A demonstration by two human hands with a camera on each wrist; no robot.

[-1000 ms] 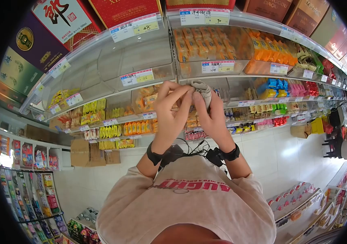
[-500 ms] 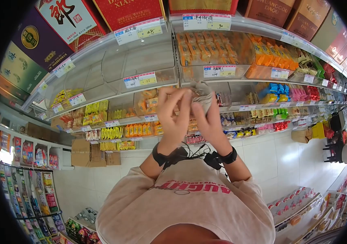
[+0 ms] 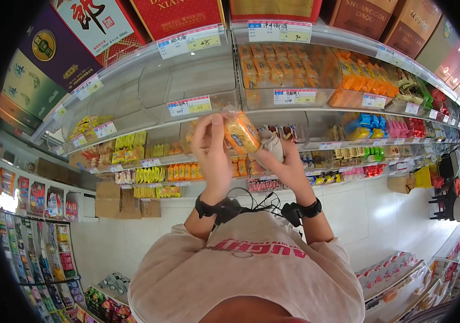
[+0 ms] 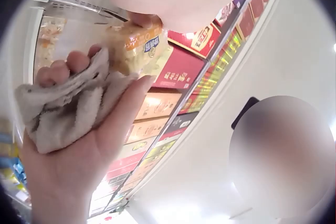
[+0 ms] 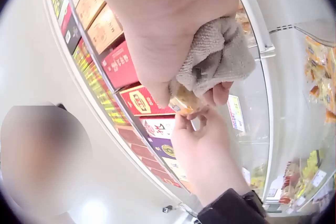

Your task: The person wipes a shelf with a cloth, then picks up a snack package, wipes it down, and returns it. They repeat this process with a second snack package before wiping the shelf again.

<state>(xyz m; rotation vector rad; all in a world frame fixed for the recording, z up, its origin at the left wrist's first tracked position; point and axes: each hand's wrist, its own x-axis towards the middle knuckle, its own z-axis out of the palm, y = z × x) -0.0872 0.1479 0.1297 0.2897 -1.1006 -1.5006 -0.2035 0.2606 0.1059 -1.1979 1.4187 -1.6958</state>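
Observation:
My left hand [image 3: 212, 161] pinches a wrapped snack cake [image 3: 242, 133] in an orange and yellow packet with blue lettering. Its far end is between the fingertips, and the packet slants toward my other hand. My right hand [image 3: 289, 168] grips a crumpled grey cloth [image 3: 274, 146], which is right at the packet's near end. In the left wrist view the cloth [image 4: 68, 108] lies bunched in the right palm, and the packet [image 4: 140, 45] hangs beside the thumb tip. The right wrist view has most of the packet [image 5: 185, 100] hidden behind the cloth [image 5: 223, 56].
Ahead are shelves with clear plastic bins [image 3: 187, 81] and price tags [image 3: 188, 105]. Orange snack packets [image 3: 278, 64] fill one bin, with blue and yellow sweets [image 3: 369, 125] lower right. Boxed bottles [image 3: 98, 32] line the top shelf. Cardboard boxes [image 3: 119, 200] stand on the floor at left.
My hands have moved slightly apart. The snack cake, mostly hidden behind the fingers before, now shows between them. The cloth has dropped lower with my right hand, and the view has shifted a little.

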